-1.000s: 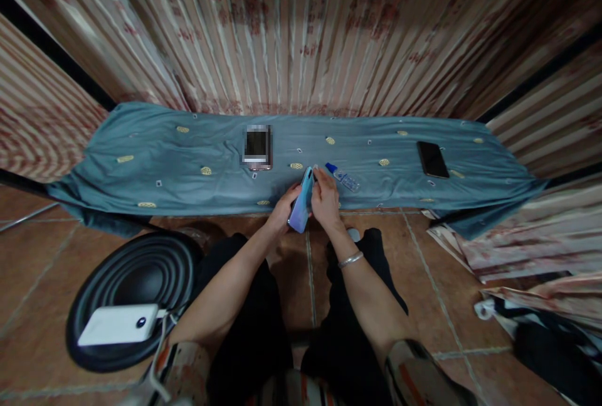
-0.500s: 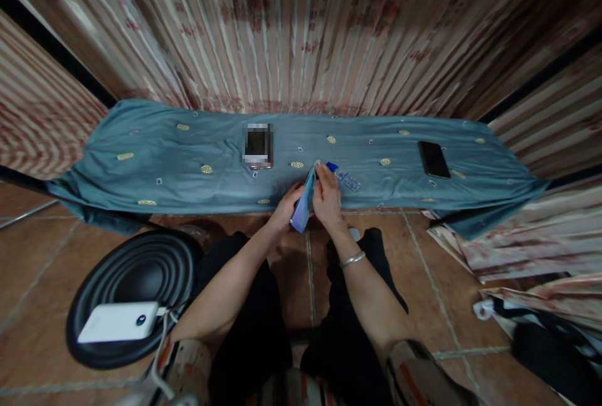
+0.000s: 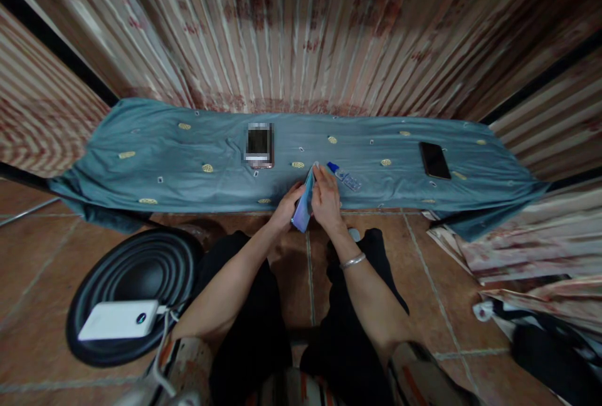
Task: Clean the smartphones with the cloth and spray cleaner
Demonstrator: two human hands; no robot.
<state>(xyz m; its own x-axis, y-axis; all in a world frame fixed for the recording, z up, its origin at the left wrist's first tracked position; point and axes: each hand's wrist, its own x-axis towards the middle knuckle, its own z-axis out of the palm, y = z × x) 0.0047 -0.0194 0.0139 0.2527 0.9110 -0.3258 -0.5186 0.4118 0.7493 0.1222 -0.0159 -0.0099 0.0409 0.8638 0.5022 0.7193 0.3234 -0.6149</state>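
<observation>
My left hand [image 3: 284, 206] is closed round the lower left side of a smartphone [image 3: 303, 210] with a shiny blue-purple back. The phone is tilted on its edge above the near side of the cloth-covered table. At its upper end is my right hand [image 3: 325, 196], fingers pinched together against the phone. A small pale bit shows at those fingertips, too small to name. Just right of my right hand lies a small clear tube [image 3: 347, 178] with blue print and a dark blue cap.
A blue-green patterned cloth [image 3: 226, 186] covers the table. On it lie a dark phone [image 3: 434, 160] at right and a partly pixelated device [image 3: 259, 145] left of centre. A white power bank [image 3: 120, 320] with a cable rests on a black round stool [image 3: 136, 261]. Curtains [image 3: 301, 29] hang behind.
My right hand has shifted very slightly at the phone's upper end. The phone and my left hand stay nearly in place.
</observation>
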